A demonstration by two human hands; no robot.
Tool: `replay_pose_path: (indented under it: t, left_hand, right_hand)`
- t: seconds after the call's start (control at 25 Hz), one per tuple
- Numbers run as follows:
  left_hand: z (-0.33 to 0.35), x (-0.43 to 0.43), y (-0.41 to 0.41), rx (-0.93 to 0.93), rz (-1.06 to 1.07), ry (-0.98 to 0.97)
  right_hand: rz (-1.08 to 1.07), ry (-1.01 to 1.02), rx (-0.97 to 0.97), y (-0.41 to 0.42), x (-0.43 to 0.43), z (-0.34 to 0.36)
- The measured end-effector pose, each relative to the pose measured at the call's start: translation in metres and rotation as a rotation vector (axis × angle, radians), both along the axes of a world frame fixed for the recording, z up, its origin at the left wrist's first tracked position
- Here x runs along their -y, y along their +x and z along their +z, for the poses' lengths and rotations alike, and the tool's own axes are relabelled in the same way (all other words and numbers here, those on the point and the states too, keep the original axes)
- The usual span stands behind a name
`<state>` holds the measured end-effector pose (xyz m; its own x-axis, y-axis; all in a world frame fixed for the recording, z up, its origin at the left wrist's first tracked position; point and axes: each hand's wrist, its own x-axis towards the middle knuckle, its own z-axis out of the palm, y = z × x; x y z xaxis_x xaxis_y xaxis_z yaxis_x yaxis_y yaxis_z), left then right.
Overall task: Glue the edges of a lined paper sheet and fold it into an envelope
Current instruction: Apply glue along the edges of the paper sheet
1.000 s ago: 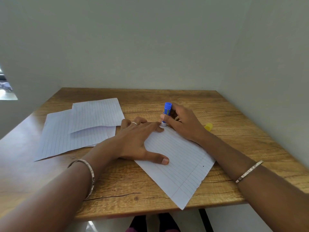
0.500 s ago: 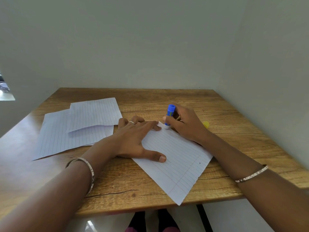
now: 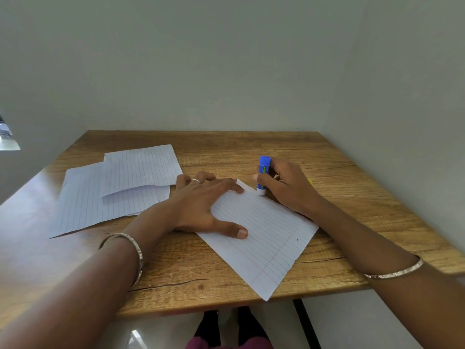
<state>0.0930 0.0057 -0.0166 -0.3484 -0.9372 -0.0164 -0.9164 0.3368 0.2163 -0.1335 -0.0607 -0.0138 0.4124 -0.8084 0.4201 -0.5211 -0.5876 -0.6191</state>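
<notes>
Soft, even daylight enters from the left, leaving a pale sheen on the tabletop (image 3: 30,222). Focus is sharp. Wide-angle distortion bends the edges.

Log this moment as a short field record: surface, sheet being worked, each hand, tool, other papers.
surface: wooden table
sheet being worked: lined paper sheet, flat, turned at an angle, near corner past the table's front edge
left hand: left hand, spread flat, pressing the sheet down
right hand: right hand, gripping the glue stick
tool: glue stick, blue, upright, tip on the sheet's far right edge
other papers: two lined sheets, overlapping, to the left
partly hidden: yellow object behind the right hand
</notes>
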Motion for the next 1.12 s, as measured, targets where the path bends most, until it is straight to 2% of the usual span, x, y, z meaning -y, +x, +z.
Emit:
replay_pose_path:
  t: [1.12]
  left_hand:
    - [0.005, -0.004, 0.000, -0.004, -0.006, 0.023]
  right_hand:
    - [-0.004, -0.001, -0.026, -0.026, -0.023, -0.001]
